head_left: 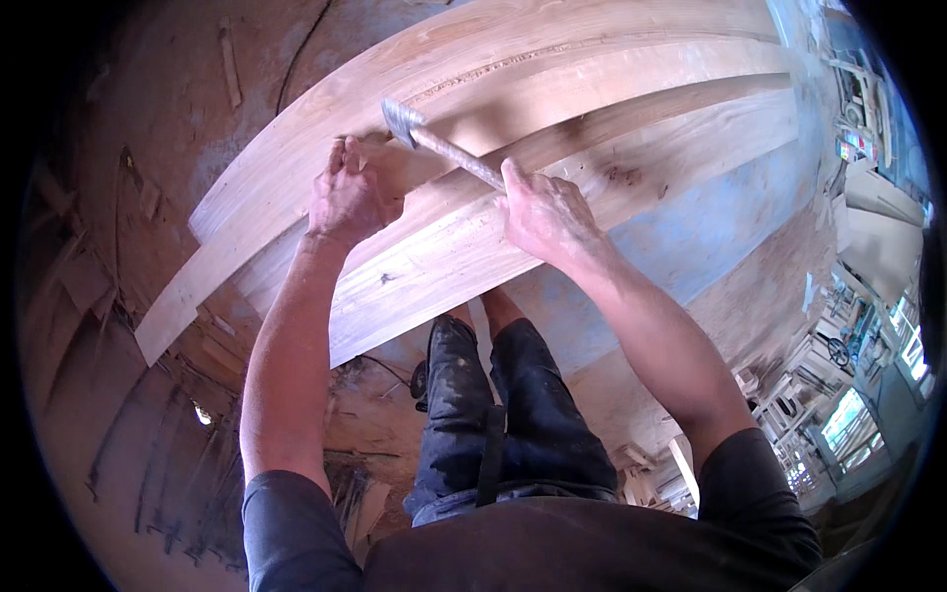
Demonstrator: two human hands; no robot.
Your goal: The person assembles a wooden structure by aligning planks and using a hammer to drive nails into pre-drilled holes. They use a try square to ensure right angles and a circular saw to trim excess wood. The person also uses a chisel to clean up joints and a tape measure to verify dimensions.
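Observation:
My right hand (554, 215) is wrapped round the handle of a hammer (456, 155), thumb along the top. The hammer's metal head (402, 120) is slightly blurred, just above and right of my left fingers. My left hand (355, 197) lies on a long, curved wooden plank (266, 234), its fingers close together and bent over the wood; what is under the palm is hidden. Beyond it lies a wider pale plank (316, 128). Nearer to me is another plank (434, 266) with a dark knot, overlapping the others at an angle.
Dusty floor (755, 296) with bluish patches lies below the planks. Several clamps or rods (168, 474) stand at the lower left. Wood pieces and shop gear (838, 345) crowd the right side. My legs (503, 414) are just beneath the near plank.

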